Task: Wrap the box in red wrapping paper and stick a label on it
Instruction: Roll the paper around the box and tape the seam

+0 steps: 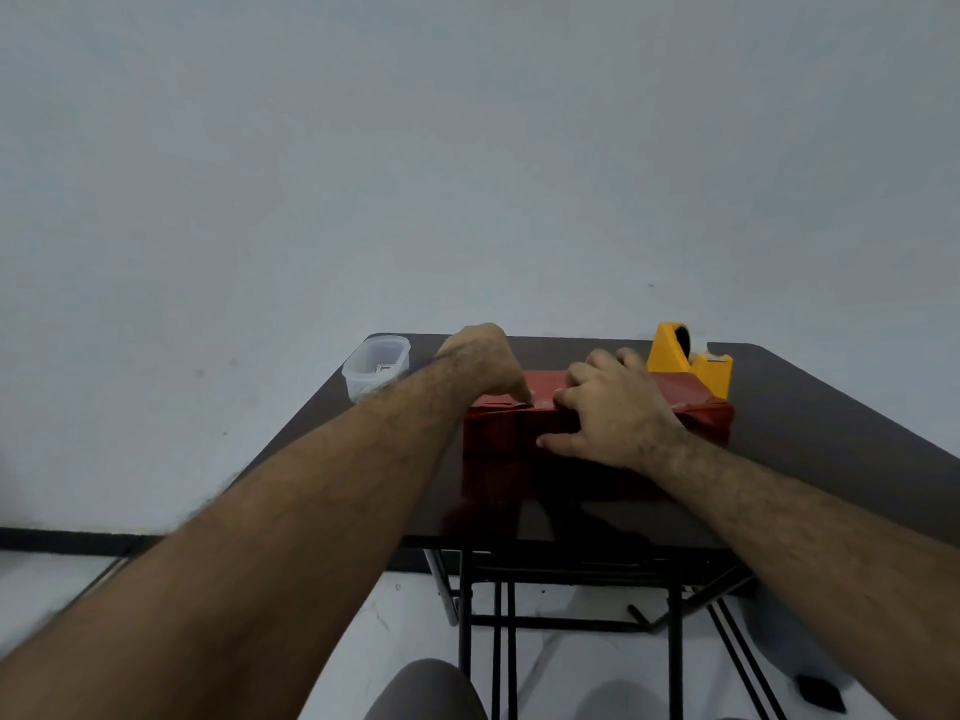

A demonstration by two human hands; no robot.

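Observation:
A box covered in red wrapping paper point(498, 449) stands on the dark table point(810, 428). My left hand point(480, 363) is above its left top edge, with the fingers curled down and the tips pressing the paper seam. My right hand point(613, 407) lies spread over the top of the box, fingers straight, with the thumb down on the near face. The paper's right end point(711, 415) sticks out loose and crumpled beyond my right hand. Much of the box top is hidden under both hands.
A yellow tape dispenser point(691, 363) stands right behind the box at the back right. A clear plastic tub point(374, 368) with small items inside sits at the table's back left corner. The table's near edge point(519, 537) lies close to me, with black metal legs below.

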